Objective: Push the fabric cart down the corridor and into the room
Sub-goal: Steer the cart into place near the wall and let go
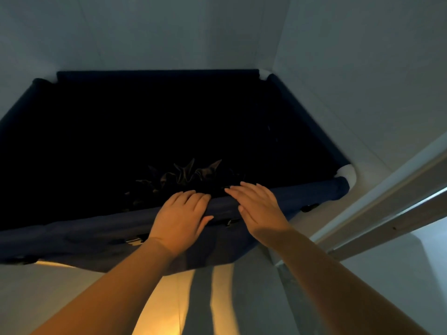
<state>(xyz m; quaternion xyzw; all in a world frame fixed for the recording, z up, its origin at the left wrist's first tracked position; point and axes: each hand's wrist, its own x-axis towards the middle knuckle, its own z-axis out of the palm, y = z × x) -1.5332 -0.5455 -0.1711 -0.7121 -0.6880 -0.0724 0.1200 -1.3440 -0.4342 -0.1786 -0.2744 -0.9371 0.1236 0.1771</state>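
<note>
Both hands lay flat on the near rim of the dark blue fabric cart [302,199]: the left hand [180,217] with fingers loosely spread, the right hand [260,209] open, palm down. Neither gripped anything. The cart stood against pale walls [350,68], a door frame [387,209] just beside it.

Two bare forearms, no sleeves; hands [182,216] without rings or gloves
</note>
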